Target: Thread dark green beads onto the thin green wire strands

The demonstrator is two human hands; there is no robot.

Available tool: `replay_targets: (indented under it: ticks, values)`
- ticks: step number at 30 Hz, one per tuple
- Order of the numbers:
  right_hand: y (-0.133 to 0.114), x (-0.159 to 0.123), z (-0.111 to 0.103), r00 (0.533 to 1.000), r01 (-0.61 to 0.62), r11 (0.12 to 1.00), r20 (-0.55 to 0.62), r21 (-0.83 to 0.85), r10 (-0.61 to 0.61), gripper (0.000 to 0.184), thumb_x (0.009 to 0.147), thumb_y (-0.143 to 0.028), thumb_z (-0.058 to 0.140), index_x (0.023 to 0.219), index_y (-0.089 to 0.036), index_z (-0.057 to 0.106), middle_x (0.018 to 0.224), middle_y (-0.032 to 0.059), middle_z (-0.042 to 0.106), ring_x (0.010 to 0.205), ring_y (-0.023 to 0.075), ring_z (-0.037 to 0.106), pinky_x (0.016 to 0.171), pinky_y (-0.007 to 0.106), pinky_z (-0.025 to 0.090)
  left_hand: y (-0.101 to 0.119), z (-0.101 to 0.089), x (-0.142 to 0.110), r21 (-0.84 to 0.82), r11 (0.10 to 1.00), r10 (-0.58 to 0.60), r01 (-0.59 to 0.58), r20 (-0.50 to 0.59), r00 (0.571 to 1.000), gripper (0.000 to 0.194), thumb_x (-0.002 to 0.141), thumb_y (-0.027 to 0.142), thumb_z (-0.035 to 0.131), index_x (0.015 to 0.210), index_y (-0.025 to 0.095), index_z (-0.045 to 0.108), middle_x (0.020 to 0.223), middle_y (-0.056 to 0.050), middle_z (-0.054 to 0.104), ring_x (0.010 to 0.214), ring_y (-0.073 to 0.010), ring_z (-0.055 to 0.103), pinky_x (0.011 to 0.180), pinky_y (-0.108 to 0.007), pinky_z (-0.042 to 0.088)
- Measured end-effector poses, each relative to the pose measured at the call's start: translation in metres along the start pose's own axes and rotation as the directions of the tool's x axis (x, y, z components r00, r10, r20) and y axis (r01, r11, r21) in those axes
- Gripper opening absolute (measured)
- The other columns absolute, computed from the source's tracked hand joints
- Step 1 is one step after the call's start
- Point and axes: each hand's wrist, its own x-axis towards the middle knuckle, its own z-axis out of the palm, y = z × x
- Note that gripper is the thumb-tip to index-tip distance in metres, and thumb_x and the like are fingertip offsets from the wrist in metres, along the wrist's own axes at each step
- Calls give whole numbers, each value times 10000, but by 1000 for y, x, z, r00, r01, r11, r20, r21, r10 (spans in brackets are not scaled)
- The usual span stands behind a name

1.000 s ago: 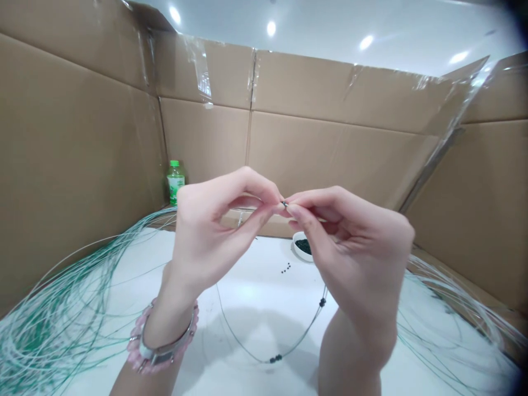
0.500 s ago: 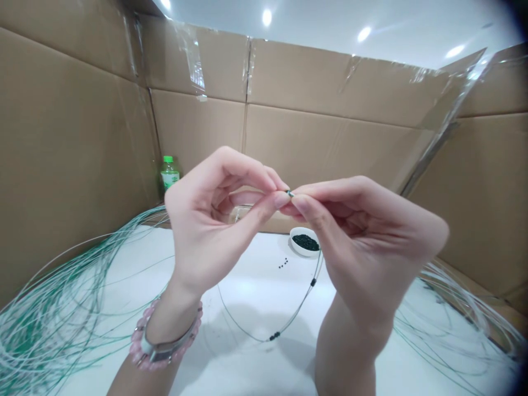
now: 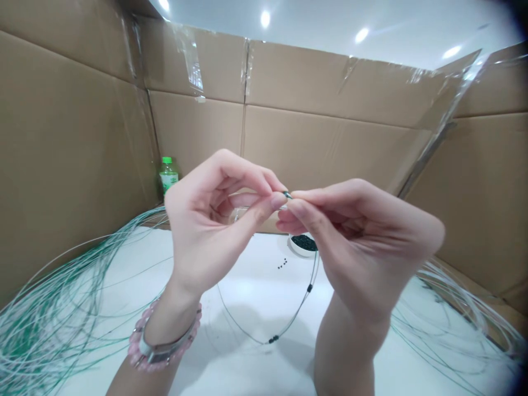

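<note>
The left hand [image 3: 206,231] and right hand [image 3: 363,247] pinch a tiny dark bead [image 3: 287,194] between thumbs and forefingers, their fingertips pressed together in the air above the white table [image 3: 256,308]. A thin beaded wire [image 3: 293,320] hangs in a loop below them. Farther away sits a white bowl [image 3: 301,246] of dark beads, and green-white wire bundles [image 3: 61,313] lie left and right.

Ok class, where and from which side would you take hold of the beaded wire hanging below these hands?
Pinch the beaded wire on its bare stretch between the black beads, coming from below the hands with your fingers. It is thin and slack, so a fingertip pinch suits it, and the left hand and right hand crowd its top end.
</note>
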Motion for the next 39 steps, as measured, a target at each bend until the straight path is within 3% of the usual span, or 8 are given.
replay_targets:
  ticks: [10, 19, 27, 33, 39]
  values:
    - [3, -2, 12, 994, -55, 996, -93, 77, 62, 154, 770, -79, 662, 826, -223, 661, 664, -46, 664, 595, 133, 683, 496, 213, 585, -3, 6, 1, -145, 989, -33, 28, -37, 999, 191, 725, 56, 692, 811, 210, 621, 757, 18, 644, 680, -90, 641, 535, -189, 582]
    - [4, -2, 9, 998, -42, 998, -49, 45, 44, 191, 762, -59, 659, 854, -225, 641, 687, -53, 678, 606, 120, 686, 534, 190, 613, 0, 6, 0, -95, 995, -42, 39, -33, 999, 212, 710, 39, 696, 813, 209, 624, 768, 12, 649, 676, -89, 645, 530, -170, 586]
    - [6, -3, 8, 997, -76, 991, 7, 112, 76, 180, 789, -56, 625, 865, -218, 642, 689, -44, 661, 600, 103, 673, 553, 182, 610, -2, -1, 1, -99, 992, -67, 74, 74, 995, 251, 690, 14, 700, 824, 213, 629, 780, 15, 651, 678, -93, 650, 512, -156, 580]
    - [1, -1, 5, 997, -69, 997, 23, -17, 70, 183, 786, -56, 624, 858, -223, 648, 702, -40, 659, 617, 94, 657, 551, 178, 586, 1, 1, 1, -23, 999, -34, 33, -9, 999, 188, 742, 36, 660, 781, 194, 565, 760, 25, 646, 656, -79, 643, 512, -166, 555]
    - [-1, 0, 2, 998, -39, 992, 45, -117, 44, 226, 755, -35, 638, 853, -239, 650, 691, -40, 664, 600, 106, 639, 523, 205, 568, 0, 1, 0, 51, 999, 17, -17, 12, 1000, 202, 733, 68, 675, 768, 207, 533, 739, 28, 630, 700, -108, 650, 512, -192, 553]
